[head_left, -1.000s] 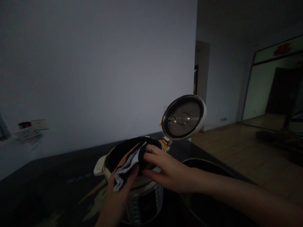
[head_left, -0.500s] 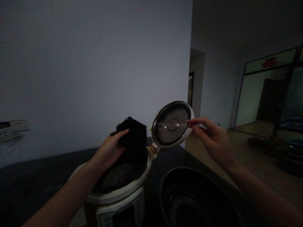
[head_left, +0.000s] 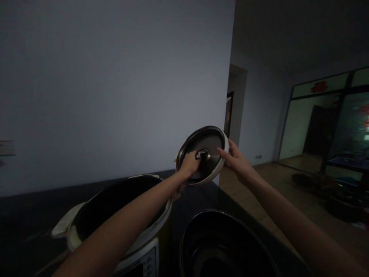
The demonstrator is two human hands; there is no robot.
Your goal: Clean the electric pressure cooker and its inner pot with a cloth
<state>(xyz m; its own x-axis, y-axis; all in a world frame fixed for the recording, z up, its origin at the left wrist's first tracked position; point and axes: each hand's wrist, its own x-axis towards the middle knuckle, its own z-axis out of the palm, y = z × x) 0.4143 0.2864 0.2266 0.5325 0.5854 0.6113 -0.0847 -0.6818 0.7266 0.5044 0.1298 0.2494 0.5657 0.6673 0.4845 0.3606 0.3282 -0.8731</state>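
The open lid [head_left: 213, 143] of a white-rimmed electric cooker [head_left: 164, 223] stands tilted on its hinge, its metal inner face toward me. My right hand [head_left: 235, 159] grips the lid's right edge, thumb on the inner side and fingers behind. My left hand [head_left: 191, 163] reaches across the cooker and presses a bunched black cloth [head_left: 204, 166] to the lid's inner face. Much of the cloth is lost in shadow against the dark metal. My left forearm hides part of the cooker's dark opening.
A black inner pot [head_left: 221, 246] stands right of the cooker on the dark countertop [head_left: 198, 202]. Behind rises a plain wall [head_left: 121, 84], with a socket [head_left: 7, 148] at far left. Past the counter's right edge lie a wooden floor [head_left: 268, 192] and a glass partition [head_left: 302, 127].
My left hand has carried the black cloth from above the cooker's opening rightward onto the lid. My right hand has closed on the lid's edge. The view has shifted slightly.
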